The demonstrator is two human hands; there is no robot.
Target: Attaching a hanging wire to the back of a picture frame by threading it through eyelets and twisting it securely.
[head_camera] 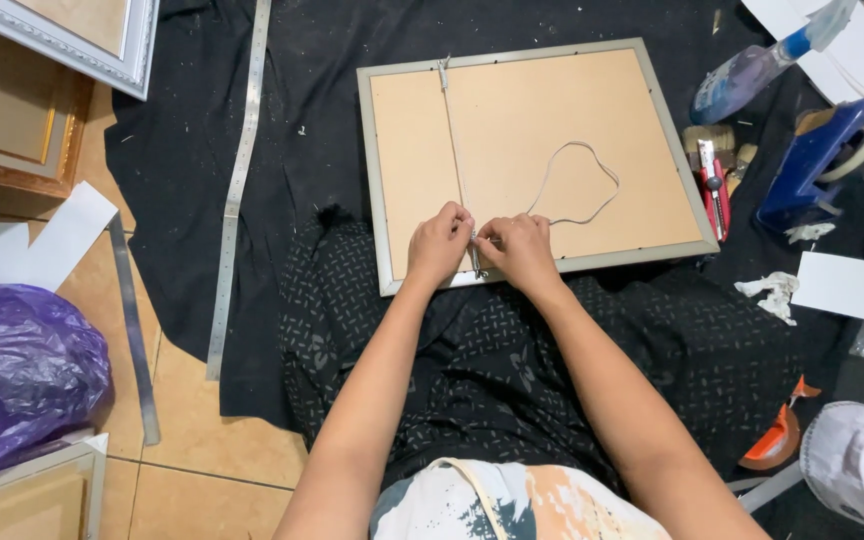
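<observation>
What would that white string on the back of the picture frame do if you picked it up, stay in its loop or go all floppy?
The string would probably go floppy: it lies in a loose, wavy loop on the frame's backing board, so it looks soft. It likely weighs very little, being so thin. One end runs to where the left hand and right hand pinch it, so it may not lift freely.

A picture frame (512, 120) lies face down at upper centre on a cloth (192, 150), a metal ruler (237, 190) to its left, a tape dispenser (824, 150) to its right, a plastic bag (22, 370) at lower left.
</observation>
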